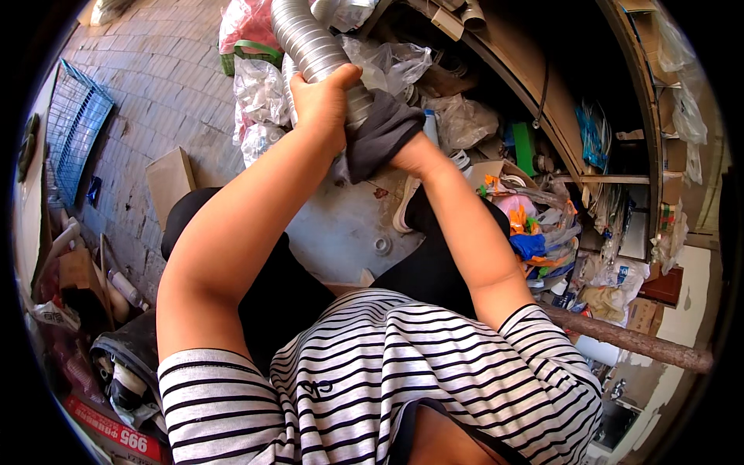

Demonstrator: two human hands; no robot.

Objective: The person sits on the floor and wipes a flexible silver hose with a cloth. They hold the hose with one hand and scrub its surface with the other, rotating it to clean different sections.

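Note:
My left hand (322,104) is wrapped around a ribbed, silvery flexible duct hose (308,43), its thumb lying across the upper side. The hose slants from the top of the view down toward my lap. Over its lower end lies a dark grey cloth (381,136). My right hand (412,154) grips this cloth against the hose, and the fingers are hidden beneath the fabric. Below the hose, between my knees, a white plastic ring (382,245) rests on the grey floor (331,232).
Beyond the hose are clear plastic bags (260,90) and a green basket (228,63). A cardboard piece (170,177) stands by my left knee, with a blue wire rack (81,128) farther left. To the right are bundled coloured bags (540,232), wooden shelving (616,179) and a wooden pole (633,340).

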